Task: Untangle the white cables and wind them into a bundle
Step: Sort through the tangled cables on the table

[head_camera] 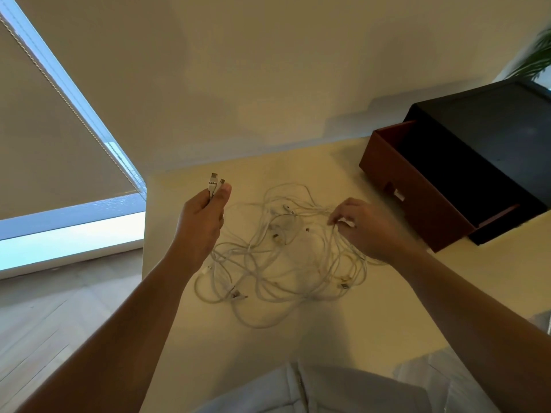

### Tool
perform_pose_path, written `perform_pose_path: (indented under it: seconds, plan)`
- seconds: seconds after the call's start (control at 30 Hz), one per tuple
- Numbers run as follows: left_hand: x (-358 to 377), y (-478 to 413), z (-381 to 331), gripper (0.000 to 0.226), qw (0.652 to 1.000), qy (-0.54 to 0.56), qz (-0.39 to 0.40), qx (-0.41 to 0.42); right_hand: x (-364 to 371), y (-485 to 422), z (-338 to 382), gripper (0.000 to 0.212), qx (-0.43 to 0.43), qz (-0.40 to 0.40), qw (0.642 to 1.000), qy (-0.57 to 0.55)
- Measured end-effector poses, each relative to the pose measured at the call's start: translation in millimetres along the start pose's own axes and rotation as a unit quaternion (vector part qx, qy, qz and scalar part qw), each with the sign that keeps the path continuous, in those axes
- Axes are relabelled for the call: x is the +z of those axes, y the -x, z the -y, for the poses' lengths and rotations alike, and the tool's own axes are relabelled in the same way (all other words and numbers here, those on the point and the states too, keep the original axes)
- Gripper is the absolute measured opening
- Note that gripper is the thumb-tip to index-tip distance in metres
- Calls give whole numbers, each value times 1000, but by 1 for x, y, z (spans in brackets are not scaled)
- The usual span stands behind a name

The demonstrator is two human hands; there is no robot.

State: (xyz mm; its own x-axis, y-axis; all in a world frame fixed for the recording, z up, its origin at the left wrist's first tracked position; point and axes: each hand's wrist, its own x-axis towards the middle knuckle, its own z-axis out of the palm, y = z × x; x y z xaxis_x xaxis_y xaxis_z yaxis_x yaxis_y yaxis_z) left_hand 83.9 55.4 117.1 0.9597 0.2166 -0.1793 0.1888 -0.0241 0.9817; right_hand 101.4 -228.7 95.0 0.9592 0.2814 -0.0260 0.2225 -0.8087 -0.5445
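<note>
White cables point(283, 257) lie knotted on the desk point(372, 323) as the left hand point(202, 216) pinches two plug ends point(214, 181) aloft and the right hand point(366, 231) grips strands point(316, 210); a hard pull could cinch knots tighter.

The cables point(280, 257) sprawl in a loose tangle across the middle of the surface point(387, 317), filling the room between the left hand point(202, 216) and the right hand point(366, 228). Bare surface lies open on the near side of the tangle. At the far right a black box point(492, 138) with its brown drawer point(417, 198) pulled out blocks that corner, near the right hand. The wall point(238, 99) closes the far edge, and the left edge drops to the floor point(59, 323).
</note>
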Motion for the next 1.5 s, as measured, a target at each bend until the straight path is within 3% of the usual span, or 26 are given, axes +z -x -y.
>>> perform_pose_path:
  seconds: [0.13,0.23,0.43,0.57,0.67,0.83,1.0,1.1,1.3,1.4,1.5]
  plan:
    - [-2,1,0,35,1000,14,-18,1,8,5,-9,22,37,24,999,-17]
    - [-2,2,0,33,1000,16,-25,3,18,2,-17,6,29,46,998,15]
    - [-4,5,-3,39,1000,13,-19,-13,38,0,-29,36,47,135,987,71]
    - [-7,9,-4,40,999,33,-13,-28,46,4,-21,41,52,229,949,212]
    - [-8,11,-5,40,999,41,-15,-30,52,8,-2,44,23,209,928,307]
    - [-7,15,-7,41,998,57,-10,-32,86,12,40,62,-40,140,976,162]
    - [-5,22,-12,41,998,62,2,-25,113,-1,75,83,-156,112,976,102]
    - [-6,26,-14,42,997,74,3,-21,121,-12,92,73,-184,134,968,108]
    - [-22,27,-22,41,993,107,-51,21,130,-15,100,14,-191,165,967,29]
    - [-33,24,-27,38,985,139,-90,51,122,-7,95,19,-164,183,969,4]
    - [-41,22,-35,38,978,143,-128,80,110,4,78,23,-96,252,963,1]
